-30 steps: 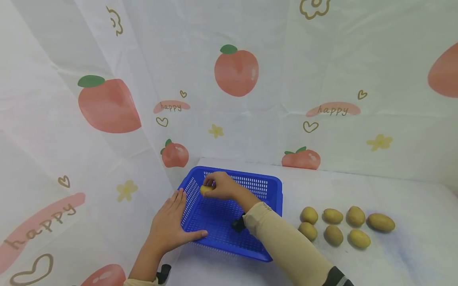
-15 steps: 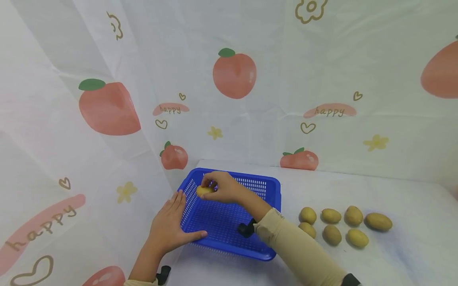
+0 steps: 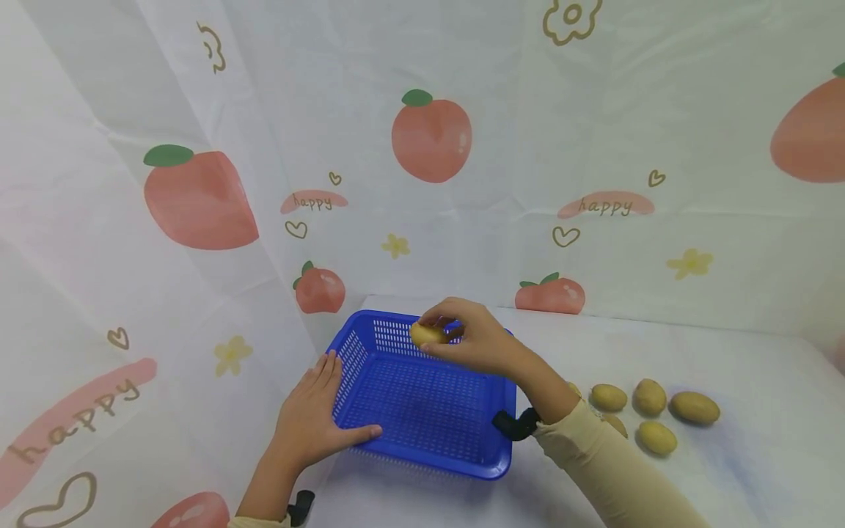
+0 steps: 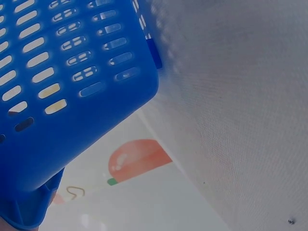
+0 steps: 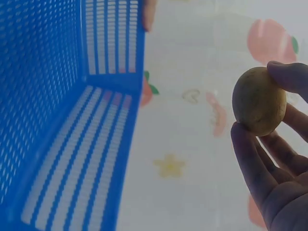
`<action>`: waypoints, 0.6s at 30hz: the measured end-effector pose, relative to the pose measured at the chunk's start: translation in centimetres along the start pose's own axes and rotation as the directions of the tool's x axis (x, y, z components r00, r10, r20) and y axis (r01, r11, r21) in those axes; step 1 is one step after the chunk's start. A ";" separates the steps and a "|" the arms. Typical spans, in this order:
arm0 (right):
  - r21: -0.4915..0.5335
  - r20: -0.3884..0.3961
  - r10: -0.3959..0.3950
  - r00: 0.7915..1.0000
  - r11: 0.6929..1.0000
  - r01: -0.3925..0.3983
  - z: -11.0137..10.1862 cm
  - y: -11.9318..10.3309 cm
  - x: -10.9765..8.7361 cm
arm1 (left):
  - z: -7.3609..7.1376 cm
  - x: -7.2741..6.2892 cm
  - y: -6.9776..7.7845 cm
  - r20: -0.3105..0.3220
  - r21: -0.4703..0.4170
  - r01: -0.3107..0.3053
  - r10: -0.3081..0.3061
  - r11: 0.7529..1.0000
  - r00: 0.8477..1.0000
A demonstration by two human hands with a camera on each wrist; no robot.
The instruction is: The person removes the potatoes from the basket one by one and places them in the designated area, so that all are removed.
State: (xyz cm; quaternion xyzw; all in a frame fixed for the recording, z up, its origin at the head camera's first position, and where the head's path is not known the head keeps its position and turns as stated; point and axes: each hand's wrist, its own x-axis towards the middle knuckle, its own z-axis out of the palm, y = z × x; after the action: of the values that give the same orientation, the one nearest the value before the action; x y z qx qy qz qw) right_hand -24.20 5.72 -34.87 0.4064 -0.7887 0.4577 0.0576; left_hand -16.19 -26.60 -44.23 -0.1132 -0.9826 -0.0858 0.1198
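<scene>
Above the far side of the blue plastic basket (image 3: 409,403), my right hand (image 3: 485,341) pinches a yellow-brown potato (image 3: 425,335) between thumb and fingertips. The right wrist view shows the same potato (image 5: 259,101) held clear of the basket wall (image 5: 77,159). My left hand (image 3: 310,418) rests on the basket's left rim, its fingers straight and the thumb stretched along the front edge. No potato shows on the visible basket floor. In the left wrist view, the basket's slotted outer side (image 4: 96,110) fills the upper left; the hand is almost wholly out of sight.
Several potatoes lie in two rows on the white table to the right, among them a long potato (image 3: 695,408) and a rounder potato (image 3: 656,438). My right wrist partly covers some. A fruit-printed white cloth (image 3: 462,242) stands behind and to the left.
My right hand has lifted the potato up from the basket's left part and carried it rightward. The left hand stays on the rim. The basket interior is less covered.
</scene>
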 end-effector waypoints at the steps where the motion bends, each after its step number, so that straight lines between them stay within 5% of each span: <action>1: -0.002 -0.009 0.006 1.000 1.000 -0.006 -0.5 0.1 -0.6 | 0.0 0.0 0.0 0.002 0.001 0.002 -0.002 1.000 1.000; 18: -0.128 -0.181 0.081 0.980 0.986 -0.105 -7.3 1.9 -11.0 | 0.1 0.1 -0.2 0.004 -0.006 0.001 -0.001 1.000 1.000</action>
State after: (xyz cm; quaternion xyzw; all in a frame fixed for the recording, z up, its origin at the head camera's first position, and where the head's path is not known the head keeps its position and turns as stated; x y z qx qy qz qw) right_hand -20.29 18.30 -37.09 0.3221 -0.8282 0.4388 0.1330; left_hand -16.32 -26.72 -44.37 -0.1131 -0.9827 -0.0886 0.1173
